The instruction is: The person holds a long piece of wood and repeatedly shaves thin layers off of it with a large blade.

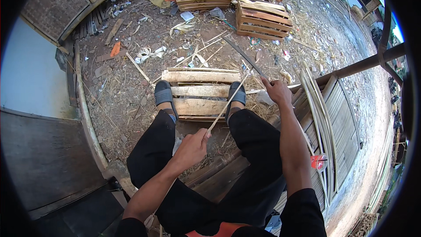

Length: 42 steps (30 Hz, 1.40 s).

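Note:
My left hand (191, 148) grips the near end of a thin pale bamboo strip (227, 104) that runs up and to the right across my right knee. Farther out, above that knee, my right hand (277, 91) holds the handle of a long dark curved blade (242, 53) pointing up and to the left. The far end of the strip meets the blade close to my right hand. Both feet, in dark sandals (164, 93), rest on a low wooden crate (199, 91) on the ground in front of me.
A bundle of long bamboo strips (319, 118) leans over a slatted bamboo panel (340, 118) at my right. Two wooden crates (262, 17) stand further off amid scraps and shavings on the dirt. A wall and dark boards (39, 149) lie at left.

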### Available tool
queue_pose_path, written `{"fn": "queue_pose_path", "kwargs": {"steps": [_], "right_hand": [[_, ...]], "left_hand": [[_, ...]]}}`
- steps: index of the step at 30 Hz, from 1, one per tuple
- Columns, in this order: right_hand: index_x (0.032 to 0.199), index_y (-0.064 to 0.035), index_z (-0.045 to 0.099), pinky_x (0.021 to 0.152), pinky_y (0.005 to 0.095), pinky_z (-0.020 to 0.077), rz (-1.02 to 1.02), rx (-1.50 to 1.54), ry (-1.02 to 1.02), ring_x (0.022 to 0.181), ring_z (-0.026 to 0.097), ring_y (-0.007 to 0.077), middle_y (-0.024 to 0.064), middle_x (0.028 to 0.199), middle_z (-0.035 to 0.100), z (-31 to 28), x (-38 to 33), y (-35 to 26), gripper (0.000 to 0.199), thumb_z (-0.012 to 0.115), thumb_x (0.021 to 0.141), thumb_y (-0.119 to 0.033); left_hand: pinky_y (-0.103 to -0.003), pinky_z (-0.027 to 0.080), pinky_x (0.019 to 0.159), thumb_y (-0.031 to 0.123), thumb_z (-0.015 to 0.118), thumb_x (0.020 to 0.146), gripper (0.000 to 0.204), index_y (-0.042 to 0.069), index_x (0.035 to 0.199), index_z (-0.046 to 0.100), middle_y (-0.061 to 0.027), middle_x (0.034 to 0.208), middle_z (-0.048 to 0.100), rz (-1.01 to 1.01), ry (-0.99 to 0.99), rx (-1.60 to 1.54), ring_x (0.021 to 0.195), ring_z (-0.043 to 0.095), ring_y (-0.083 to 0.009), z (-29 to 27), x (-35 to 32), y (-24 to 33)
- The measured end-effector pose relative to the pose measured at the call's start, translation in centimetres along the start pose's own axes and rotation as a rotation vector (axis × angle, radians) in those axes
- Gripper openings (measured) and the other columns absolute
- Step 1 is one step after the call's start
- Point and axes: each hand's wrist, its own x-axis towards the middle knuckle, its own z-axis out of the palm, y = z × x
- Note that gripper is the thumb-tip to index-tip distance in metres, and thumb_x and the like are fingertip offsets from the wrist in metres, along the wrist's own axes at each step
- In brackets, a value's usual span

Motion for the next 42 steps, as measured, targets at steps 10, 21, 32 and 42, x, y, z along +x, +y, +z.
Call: {"fn": "queue_pose_path", "kwargs": {"steps": [10,21,32,42], "right_hand": [[0.091,-0.0025,0.075,0.083,0.0496,0.0509,0.028,-0.003,0.002,0.091,0.067,0.0416,0.0267,0.09,0.069,-0.2,0.6,0.5,0.082,0.043,0.086,-0.078],[0.09,-0.0014,0.075,0.086,0.0496,0.0505,-0.047,-0.012,-0.007,0.095,0.067,0.0426,0.0273,0.09,0.069,-0.3,0.5,0.1,0.085,0.042,0.085,-0.079],[0.103,-0.003,0.074,0.091,0.0494,0.0493,0.041,0.002,-0.055,0.102,0.065,0.0418,0.0284,0.101,0.069,-0.2,0.8,-1.2,0.085,0.041,0.085,-0.079],[0.093,0.0077,0.071,0.084,0.0457,0.0497,0.35,0.281,-0.044,0.088,0.069,0.0347,0.0225,0.086,0.07,2.3,3.8,4.4,0.097,0.033,0.085,-0.081]], "left_hand": [[-0.041,0.042,0.056,0.024,0.045,0.104,0.027,0.002,0.105,0.06,-0.0173,0.06,0.051,-0.087,-0.038,-0.05,0.054,0.054,-0.0291,-1.0,0.0,0.7],[-0.041,0.044,0.058,0.025,0.045,0.104,0.028,0.001,0.105,0.06,-0.0174,0.065,0.055,-0.134,-0.038,-0.055,0.058,0.057,-0.0312,-1.5,-0.2,0.3],[-0.043,0.046,0.064,0.026,0.043,0.104,0.029,0.002,0.105,0.06,-0.0207,0.071,0.06,-0.155,-0.026,-0.035,0.065,0.061,-0.0346,-1.4,-0.2,-0.3],[-0.023,0.031,0.049,0.026,0.039,0.107,0.031,0.003,0.108,0.059,0.0051,0.064,0.037,-0.096,-0.061,-0.454,0.054,0.035,-0.0033,-2.0,2.7,-1.1]]}}
